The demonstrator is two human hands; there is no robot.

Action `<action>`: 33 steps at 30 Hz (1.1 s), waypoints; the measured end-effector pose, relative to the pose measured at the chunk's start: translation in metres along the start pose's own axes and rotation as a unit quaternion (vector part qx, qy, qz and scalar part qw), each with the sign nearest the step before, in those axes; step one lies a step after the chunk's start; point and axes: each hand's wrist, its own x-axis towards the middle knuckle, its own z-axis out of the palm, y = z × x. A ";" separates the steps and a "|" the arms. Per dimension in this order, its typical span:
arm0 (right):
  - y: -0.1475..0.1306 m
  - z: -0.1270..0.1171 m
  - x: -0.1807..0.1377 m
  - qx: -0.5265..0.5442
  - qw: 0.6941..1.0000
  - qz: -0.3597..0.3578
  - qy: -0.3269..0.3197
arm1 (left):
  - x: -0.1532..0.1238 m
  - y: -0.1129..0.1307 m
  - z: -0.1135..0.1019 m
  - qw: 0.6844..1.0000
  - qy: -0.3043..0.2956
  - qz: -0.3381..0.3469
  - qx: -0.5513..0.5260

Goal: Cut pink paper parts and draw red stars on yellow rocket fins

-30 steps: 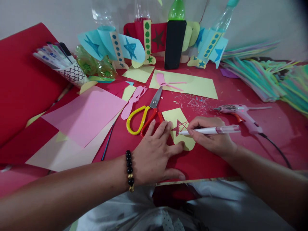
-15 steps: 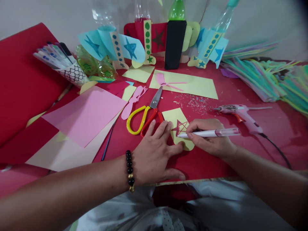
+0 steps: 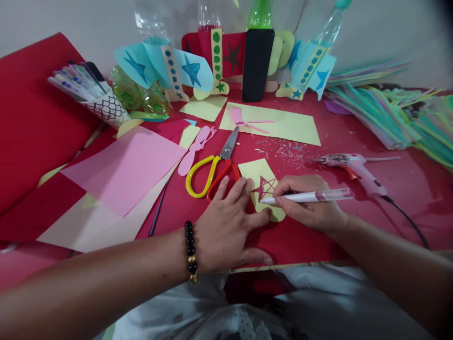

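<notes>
My right hand [image 3: 311, 203] grips a white pen [image 3: 314, 195] with a pinkish end, its tip on a pale yellow paper piece [image 3: 255, 167]. A dark red outlined star [image 3: 266, 188] is drawn there, partly coloured at its left point. My left hand [image 3: 230, 226] lies flat with fingers spread, pressing the paper's left and lower edges. Under its fingertips are the handles of scissors [image 3: 226, 158], one yellow and one red, with the blades pointing away from me. Pink paper cutouts [image 3: 194, 150] lie left of the scissors.
A pink glue gun [image 3: 354, 167] lies at right, its cord trailing forward. Decorated bottles and a black phone [image 3: 258, 66] stand at the back. Pipe cleaners [image 3: 382, 115] are piled at right. Pink sheets [image 3: 123, 165] and a pen cup [image 3: 106, 106] are on the left.
The pen tip has shifted very slightly left along the star's lower left edge. My left hand keeps its place on the paper.
</notes>
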 end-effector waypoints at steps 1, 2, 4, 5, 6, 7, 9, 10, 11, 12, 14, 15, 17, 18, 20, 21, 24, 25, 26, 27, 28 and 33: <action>0.001 0.000 0.000 -0.003 1.000 0.000 0.004 | 0.000 0.000 0.000 1.000 -0.001 0.000 0.001; 0.001 0.000 0.000 -0.007 1.000 0.003 0.008 | 0.000 0.000 0.000 1.000 -0.001 0.001 0.003; 0.002 -0.001 0.000 -0.013 1.000 0.012 0.019 | 0.000 0.000 0.001 1.000 0.000 0.001 0.006; 0.002 -0.001 0.000 -0.014 0.999 0.019 0.025 | 0.000 0.000 0.001 1.000 -0.001 0.001 0.008; 0.002 -0.001 0.000 -0.014 0.999 0.027 0.032 | 0.000 0.000 0.001 1.000 -0.001 0.001 0.008; 0.003 -0.001 0.000 -0.013 0.999 0.034 0.039 | 0.000 0.000 0.001 1.000 -0.001 0.001 0.008; 0.005 -0.001 0.000 -0.014 0.997 0.052 0.053 | 0.000 0.001 0.002 1.000 0.000 0.000 0.007; 0.006 -0.001 0.000 -0.016 0.996 0.064 0.060 | -0.001 0.000 0.002 1.000 0.001 -0.001 0.006; 0.008 -0.001 0.000 -0.018 0.995 0.076 0.067 | -0.001 0.000 0.002 1.000 0.002 -0.001 0.005; 0.009 -0.001 0.000 -0.021 0.993 0.089 0.074 | -0.001 0.000 0.002 1.000 0.003 -0.001 0.005; 0.010 -0.001 0.000 -0.024 0.991 0.102 0.084 | -0.001 0.000 0.002 1.000 0.003 0.000 0.005; 0.009 -0.001 0.000 -0.024 0.991 0.099 0.084 | -0.001 0.000 0.002 1.000 0.002 0.000 0.006; 0.008 -0.001 0.000 -0.020 0.995 0.076 0.067 | 0.000 0.000 0.002 1.000 0.002 -0.001 0.008; 0.008 -0.001 0.000 -0.018 0.996 0.062 0.054 | 0.000 0.000 0.001 1.000 0.001 -0.001 0.008; 0.007 -0.001 0.000 -0.018 0.998 0.049 0.042 | 0.000 0.000 0.001 1.000 -0.001 -0.001 0.008; 0.007 -0.001 0.000 -0.020 0.997 0.054 0.047 | 0.000 0.001 0.001 1.000 -0.002 -0.002 0.007; 0.010 -0.002 0.001 -0.029 0.992 0.092 0.085 | -0.001 0.000 0.001 1.000 -0.003 -0.003 0.005; 0.011 -0.003 0.001 -0.033 0.990 0.101 0.095 | -0.001 0.000 0.001 1.000 -0.003 -0.003 0.004; 0.012 -0.004 0.002 -0.037 0.988 0.107 0.101 | -0.001 0.000 0.001 1.000 -0.003 -0.002 0.003; 0.013 -0.005 0.002 -0.041 0.988 0.108 0.106 | -0.001 0.000 0.001 1.000 -0.003 -0.002 0.002; 0.014 -0.005 0.002 -0.045 0.987 0.108 0.112 | -0.001 0.000 0.001 1.000 -0.003 -0.002 0.001; 0.018 -0.006 0.001 -0.055 0.983 0.121 0.129 | 0.000 0.000 0.001 1.000 -0.006 -0.004 -0.007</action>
